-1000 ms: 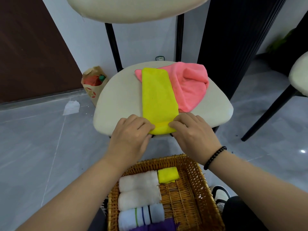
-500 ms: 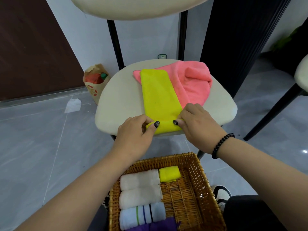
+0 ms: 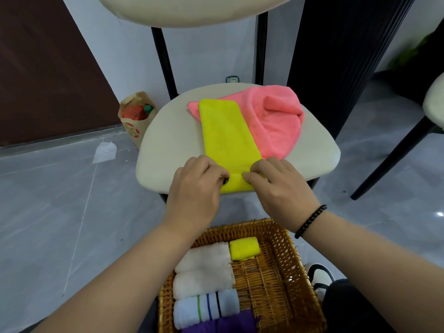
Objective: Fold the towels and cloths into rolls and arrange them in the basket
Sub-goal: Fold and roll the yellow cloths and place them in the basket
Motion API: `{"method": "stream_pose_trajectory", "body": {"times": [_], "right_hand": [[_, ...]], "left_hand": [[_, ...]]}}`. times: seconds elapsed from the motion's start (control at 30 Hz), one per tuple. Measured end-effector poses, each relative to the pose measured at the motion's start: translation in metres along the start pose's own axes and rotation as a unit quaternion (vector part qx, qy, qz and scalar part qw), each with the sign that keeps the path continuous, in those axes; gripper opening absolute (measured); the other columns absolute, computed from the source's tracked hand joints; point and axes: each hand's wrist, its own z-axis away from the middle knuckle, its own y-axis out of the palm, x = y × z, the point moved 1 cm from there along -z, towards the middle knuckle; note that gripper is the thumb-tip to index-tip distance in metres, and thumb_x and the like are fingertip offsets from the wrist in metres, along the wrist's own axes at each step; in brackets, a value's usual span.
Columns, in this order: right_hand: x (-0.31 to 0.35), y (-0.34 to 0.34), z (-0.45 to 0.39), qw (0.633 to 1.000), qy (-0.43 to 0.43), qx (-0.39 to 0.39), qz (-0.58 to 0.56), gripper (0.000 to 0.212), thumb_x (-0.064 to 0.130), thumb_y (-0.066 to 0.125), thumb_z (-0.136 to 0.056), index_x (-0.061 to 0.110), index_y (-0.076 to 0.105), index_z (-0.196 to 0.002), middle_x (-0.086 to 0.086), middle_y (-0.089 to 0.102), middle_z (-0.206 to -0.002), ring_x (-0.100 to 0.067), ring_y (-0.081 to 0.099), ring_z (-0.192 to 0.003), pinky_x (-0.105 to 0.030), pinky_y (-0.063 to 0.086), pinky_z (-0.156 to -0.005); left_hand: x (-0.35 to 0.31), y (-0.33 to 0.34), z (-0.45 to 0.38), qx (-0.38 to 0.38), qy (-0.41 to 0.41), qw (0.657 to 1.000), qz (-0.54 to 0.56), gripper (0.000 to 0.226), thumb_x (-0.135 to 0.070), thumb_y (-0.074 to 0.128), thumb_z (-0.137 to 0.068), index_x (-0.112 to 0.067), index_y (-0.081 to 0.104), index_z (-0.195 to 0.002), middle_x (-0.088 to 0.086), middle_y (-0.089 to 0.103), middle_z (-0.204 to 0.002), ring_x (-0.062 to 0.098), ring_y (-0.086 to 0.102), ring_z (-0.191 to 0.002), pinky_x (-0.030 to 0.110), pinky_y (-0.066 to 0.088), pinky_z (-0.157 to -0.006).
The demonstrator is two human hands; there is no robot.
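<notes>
Both hands, left hand [image 3: 195, 186] and right hand [image 3: 280, 186], pinch rolled near end of yellow cloth [image 3: 228, 135] at chair seat [image 3: 168, 140] front edge, frame centre. Pink towel [image 3: 276, 121] behind. Basket [image 3: 276, 236] below, right half free. Grey floor tiles.

head view, looking down, close over chair seat [image 3: 163, 150]

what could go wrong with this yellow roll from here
The yellow cloth overlaps the pink cloth, so rolling on may drag or catch the pink one. The roll sits at the seat edge under the left hand and right hand; it might slip off or loosen.
</notes>
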Motion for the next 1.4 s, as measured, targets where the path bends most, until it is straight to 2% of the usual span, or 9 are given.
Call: {"method": "stream_pose_trajectory", "body": {"times": [0.17, 0.4, 0.57, 0.8, 0.93, 1.03, 1.2, 1.3, 1.4], "right_hand": [[0.004, -0.005, 0.005, 0.999, -0.011, 0.011, 0.038, 0.024, 0.001, 0.047, -0.087, 0.004, 0.069, -0.092, -0.010, 0.061, -0.080, -0.031, 0.060, -0.074, -0.039, 0.047, -0.062], [0.015, -0.004, 0.017, 0.992, 0.042, 0.098, 0.065, 0.045, 0.012, 0.063, -0.079, 0.001, 0.061, -0.122, -0.010, 0.062, -0.101, -0.033, 0.060, -0.103, -0.043, 0.047, -0.080], [0.008, -0.009, 0.003, 0.992, 0.081, 0.095, 0.031, 0.030, 0.013, 0.076, -0.075, 0.008, 0.068, -0.104, -0.007, 0.061, -0.089, -0.030, 0.061, -0.082, -0.038, 0.048, -0.068], [0.002, -0.020, -0.013, 0.983, 0.105, 0.152, -0.017, 0.012, 0.008, 0.077, -0.071, 0.009, 0.068, -0.080, -0.010, 0.058, -0.088, -0.031, 0.055, -0.076, -0.038, 0.047, -0.061], [-0.005, -0.023, -0.016, 0.969, 0.143, 0.175, -0.103, 0.017, 0.013, 0.059, -0.088, 0.006, 0.068, -0.100, -0.012, 0.053, -0.101, -0.031, 0.049, -0.088, -0.045, 0.047, -0.074], [-0.012, -0.020, -0.018, 0.941, 0.187, 0.196, -0.203, 0.027, 0.018, 0.051, -0.096, 0.015, 0.060, -0.121, -0.004, 0.046, -0.110, -0.019, 0.038, -0.098, -0.030, 0.033, -0.086], [-0.015, -0.012, -0.021, 0.918, 0.255, 0.168, -0.254, 0.018, 0.025, 0.049, -0.097, 0.017, 0.057, -0.111, 0.002, 0.048, -0.095, -0.014, 0.041, -0.088, -0.027, 0.032, -0.075], [-0.014, -0.010, -0.024, 0.901, 0.296, 0.146, -0.280, 0.016, 0.028, 0.051, -0.096, 0.014, 0.052, -0.103, 0.011, 0.042, -0.074, -0.003, 0.037, -0.066, -0.024, 0.028, -0.058], [-0.013, -0.010, -0.026, 0.897, 0.317, 0.136, -0.278, 0.018, 0.032, 0.053, -0.095, 0.015, 0.052, -0.101, 0.010, 0.041, -0.069, -0.005, 0.038, -0.062, -0.029, 0.032, -0.056]], "left_hand": [[0.001, 0.005, 0.007, 0.007, 0.107, 0.992, -0.065, 0.021, 0.001, 0.065, -0.081, -0.007, 0.072, -0.099, 0.008, 0.066, -0.093, 0.027, 0.057, -0.085, 0.038, 0.039, -0.063], [0.000, 0.002, 0.013, 0.028, 0.082, 0.995, -0.057, 0.034, -0.011, 0.065, -0.076, -0.009, 0.072, -0.109, 0.006, 0.067, -0.102, 0.023, 0.059, -0.096, 0.036, 0.043, -0.074], [0.001, 0.007, 0.011, 0.037, 0.064, 0.995, -0.071, 0.037, -0.008, 0.072, -0.074, -0.010, 0.069, -0.111, 0.005, 0.067, -0.105, 0.022, 0.054, -0.101, 0.034, 0.038, -0.077], [0.001, 0.001, -0.001, 0.067, -0.013, 0.998, -0.002, 0.029, -0.020, 0.061, -0.079, -0.018, 0.067, -0.107, -0.004, 0.068, -0.101, 0.010, 0.048, -0.099, 0.025, 0.023, -0.076], [0.002, -0.003, -0.001, 0.085, -0.059, 0.994, 0.043, 0.026, -0.031, 0.051, -0.087, -0.025, 0.063, -0.110, -0.012, 0.062, -0.103, 0.007, 0.044, -0.098, 0.026, 0.018, -0.073], [-0.001, -0.005, -0.006, 0.091, -0.108, 0.988, 0.069, 0.020, -0.033, 0.048, -0.094, -0.032, 0.061, -0.108, -0.019, 0.056, -0.098, 0.005, 0.038, -0.095, 0.028, 0.019, -0.075], [-0.001, -0.005, -0.017, 0.133, -0.199, 0.962, 0.133, 0.011, -0.030, 0.051, -0.098, -0.029, 0.059, -0.105, -0.018, 0.048, -0.078, 0.016, 0.044, -0.084, 0.039, 0.039, -0.084], [0.001, -0.003, -0.022, 0.113, -0.256, 0.944, 0.177, 0.005, -0.033, 0.056, -0.095, -0.030, 0.054, -0.099, -0.011, 0.059, -0.089, 0.010, 0.047, -0.071, 0.030, 0.040, -0.068], [-0.003, -0.003, -0.022, 0.090, -0.264, 0.945, 0.173, 0.011, -0.032, 0.057, -0.094, -0.028, 0.049, -0.100, -0.011, 0.054, -0.093, 0.009, 0.050, -0.074, 0.027, 0.036, -0.060]]}}
